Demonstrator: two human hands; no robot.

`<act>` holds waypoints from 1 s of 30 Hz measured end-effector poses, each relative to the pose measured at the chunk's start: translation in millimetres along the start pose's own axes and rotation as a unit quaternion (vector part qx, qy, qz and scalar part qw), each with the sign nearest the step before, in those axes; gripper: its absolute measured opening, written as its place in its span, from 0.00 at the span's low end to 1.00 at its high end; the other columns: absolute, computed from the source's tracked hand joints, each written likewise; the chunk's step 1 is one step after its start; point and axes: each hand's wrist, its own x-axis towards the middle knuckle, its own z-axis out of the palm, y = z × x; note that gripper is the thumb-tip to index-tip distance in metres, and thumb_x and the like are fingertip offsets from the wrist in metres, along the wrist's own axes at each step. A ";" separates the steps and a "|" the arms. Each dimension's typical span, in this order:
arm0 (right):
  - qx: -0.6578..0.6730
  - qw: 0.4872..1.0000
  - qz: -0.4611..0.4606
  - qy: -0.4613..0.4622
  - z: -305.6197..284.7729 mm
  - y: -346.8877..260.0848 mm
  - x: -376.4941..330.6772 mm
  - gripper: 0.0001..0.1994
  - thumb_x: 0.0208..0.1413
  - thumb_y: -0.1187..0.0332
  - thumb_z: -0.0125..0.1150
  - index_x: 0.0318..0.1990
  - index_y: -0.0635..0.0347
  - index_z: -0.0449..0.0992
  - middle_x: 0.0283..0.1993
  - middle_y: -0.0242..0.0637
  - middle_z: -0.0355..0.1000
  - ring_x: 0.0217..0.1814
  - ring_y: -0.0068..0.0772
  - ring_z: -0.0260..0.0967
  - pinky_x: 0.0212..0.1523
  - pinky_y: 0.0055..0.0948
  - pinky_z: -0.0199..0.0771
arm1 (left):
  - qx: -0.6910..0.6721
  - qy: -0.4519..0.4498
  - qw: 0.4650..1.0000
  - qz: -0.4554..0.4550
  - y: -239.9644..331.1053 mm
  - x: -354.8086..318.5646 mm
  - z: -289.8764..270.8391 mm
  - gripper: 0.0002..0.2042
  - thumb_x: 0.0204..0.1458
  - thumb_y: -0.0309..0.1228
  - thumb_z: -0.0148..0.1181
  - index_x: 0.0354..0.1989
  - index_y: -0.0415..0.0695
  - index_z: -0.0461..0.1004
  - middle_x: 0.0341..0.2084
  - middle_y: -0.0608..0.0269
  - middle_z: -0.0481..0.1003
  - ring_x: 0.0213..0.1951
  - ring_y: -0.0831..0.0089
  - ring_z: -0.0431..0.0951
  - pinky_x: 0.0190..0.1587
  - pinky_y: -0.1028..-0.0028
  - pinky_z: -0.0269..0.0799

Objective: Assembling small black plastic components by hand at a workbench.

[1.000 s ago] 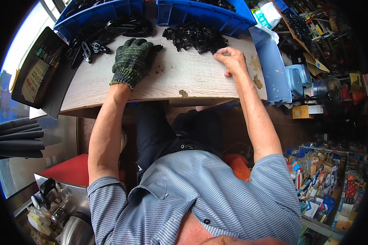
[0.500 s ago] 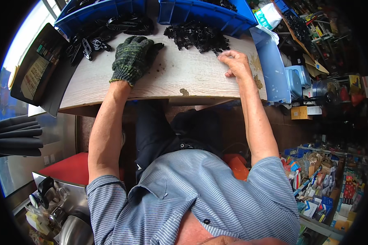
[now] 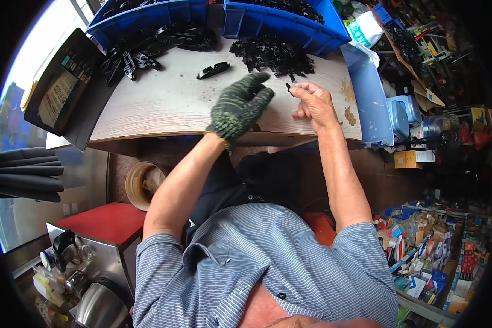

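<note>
While right hand (image 3: 313, 104) pinches small black part (image 3: 288, 88), black parts pile (image 3: 273, 54) behind, blue bins (image 3: 281, 22) beyond

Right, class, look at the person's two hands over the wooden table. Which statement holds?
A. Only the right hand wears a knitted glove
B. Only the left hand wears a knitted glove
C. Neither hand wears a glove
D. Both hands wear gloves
B: the left hand is in a dark green knitted glove, while the right hand is bare and pinches a small black part.
</note>
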 end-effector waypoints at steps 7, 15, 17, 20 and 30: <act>0.033 0.993 -0.063 -0.095 11.9 13.4 -6.9 0.09 0.58 0.65 0.68 0.38 0.61 0.80 0.24 0.25 0.72 0.13 0.12 0.55 0.16 0.19 0.62 | -0.036 -0.056 0.988 -0.137 21.5 16.7 17.7 0.15 0.58 0.37 0.63 0.46 0.37 0.79 0.27 0.59 0.80 0.24 0.75 0.78 0.28 0.75 0.74; 0.029 0.992 -0.084 -0.090 23.7 9.1 -17.3 0.12 0.56 0.65 0.72 0.42 0.60 0.79 0.20 0.22 0.70 0.14 0.11 0.56 0.20 0.16 0.62 | -0.208 0.001 0.965 -0.161 14.6 15.6 13.8 0.12 0.58 0.37 0.63 0.33 0.39 0.76 0.23 0.60 0.77 0.24 0.74 0.77 0.26 0.74 0.73; 0.030 0.994 -0.080 -0.067 26.0 10.2 -18.4 0.12 0.54 0.65 0.73 0.42 0.59 0.79 0.20 0.22 0.70 0.14 0.10 0.56 0.20 0.15 0.62 | -0.212 -0.003 0.963 -0.168 16.4 13.7 13.4 0.12 0.58 0.37 0.63 0.33 0.39 0.76 0.24 0.60 0.77 0.24 0.74 0.77 0.26 0.74 0.73; 0.039 0.994 -0.084 -0.058 27.7 10.9 -19.4 0.12 0.54 0.66 0.73 0.42 0.58 0.79 0.19 0.22 0.70 0.14 0.11 0.57 0.20 0.15 0.61 | -0.218 -0.006 0.962 -0.167 15.8 12.5 13.2 0.12 0.58 0.37 0.63 0.36 0.39 0.77 0.26 0.60 0.78 0.25 0.74 0.78 0.27 0.74 0.74; 0.106 0.985 -0.120 -0.066 16.8 19.3 -17.9 0.07 0.57 0.67 0.68 0.38 0.58 0.79 0.13 0.25 0.60 0.13 0.21 0.59 0.23 0.28 0.75 | 0.386 0.287 0.851 0.211 6.1 5.1 -31.6 0.17 0.54 0.37 0.64 0.50 0.45 0.78 0.46 0.49 0.79 0.55 0.47 0.74 0.57 0.51 0.69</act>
